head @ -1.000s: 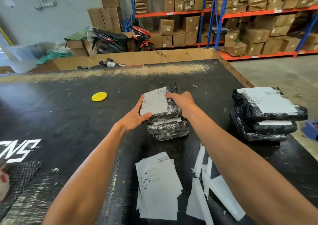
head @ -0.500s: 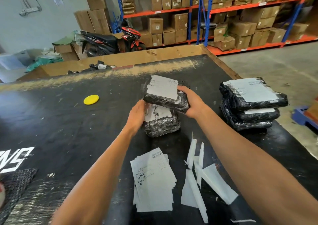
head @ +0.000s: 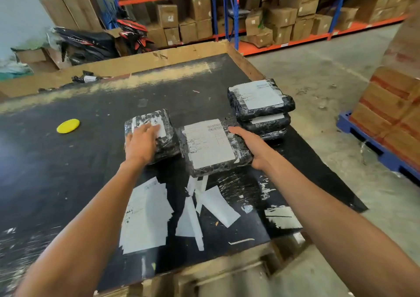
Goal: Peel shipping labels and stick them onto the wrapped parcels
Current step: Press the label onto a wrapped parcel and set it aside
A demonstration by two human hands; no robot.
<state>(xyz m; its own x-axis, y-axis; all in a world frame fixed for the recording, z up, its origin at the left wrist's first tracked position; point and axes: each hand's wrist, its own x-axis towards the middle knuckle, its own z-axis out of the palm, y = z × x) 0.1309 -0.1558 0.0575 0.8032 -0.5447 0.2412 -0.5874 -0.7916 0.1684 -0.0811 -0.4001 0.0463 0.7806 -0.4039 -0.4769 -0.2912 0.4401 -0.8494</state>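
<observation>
Now unstacked: labelled parcel gripped in right hand, left hand flat on other parcel.

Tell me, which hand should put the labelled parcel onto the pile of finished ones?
Probably the right hand: it grips the labelled parcel beside the pile. The left hand rests on another parcel, farther away.

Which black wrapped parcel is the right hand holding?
The middle parcel, gripped at its right edge by the right hand, with its label fully showing.

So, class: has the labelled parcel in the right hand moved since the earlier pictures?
Yes. The labelled parcel left the other parcel and moved right, toward the stack.
</observation>
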